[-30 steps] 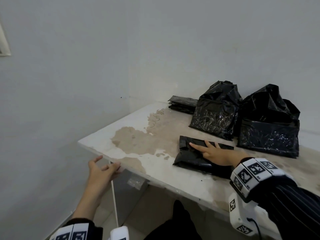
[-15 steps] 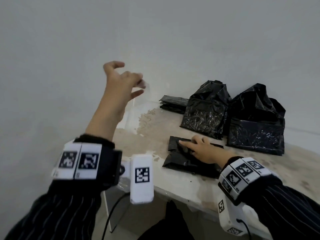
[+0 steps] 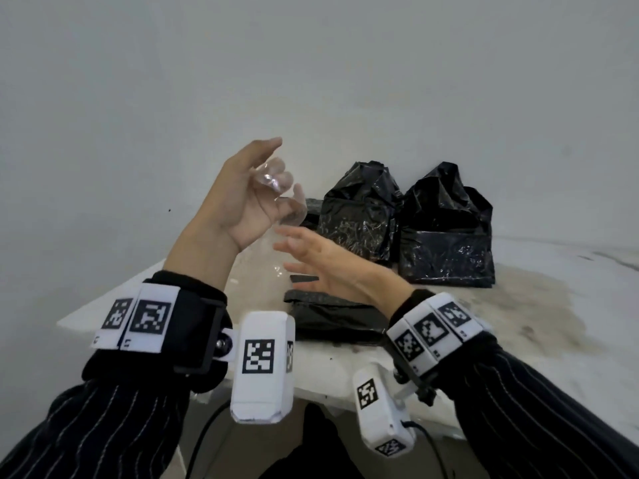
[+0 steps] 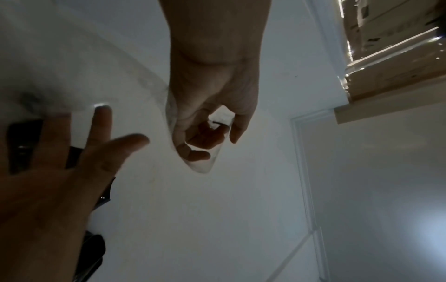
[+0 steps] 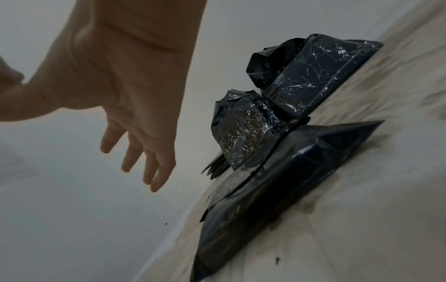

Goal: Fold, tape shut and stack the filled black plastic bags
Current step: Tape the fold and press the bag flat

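since half a second ago the right hand (image 3: 321,261) has lifted off the folded black bag (image 3: 332,314) and now reaches, fingers spread and holding nothing, toward the left hand (image 3: 249,198), which has swung in above the table's near left corner. the left hand's curled fingers grasp a strip of clear tape (image 3: 276,188); in the left wrist view the film wraps loosely round the fingertips, so it probably wants a second hand to pull it flat before it sticks to itself. the folded bag lies flat and unheld at the near edge of the stained table (image 3: 539,305), directly under the hands, presumably parked there so the tape can go straight down on its flap. two unfolded filled bags (image 3: 446,243) stand upright at the far side, touching each other, with a flat dark bundle (image 3: 311,210) just left of them.
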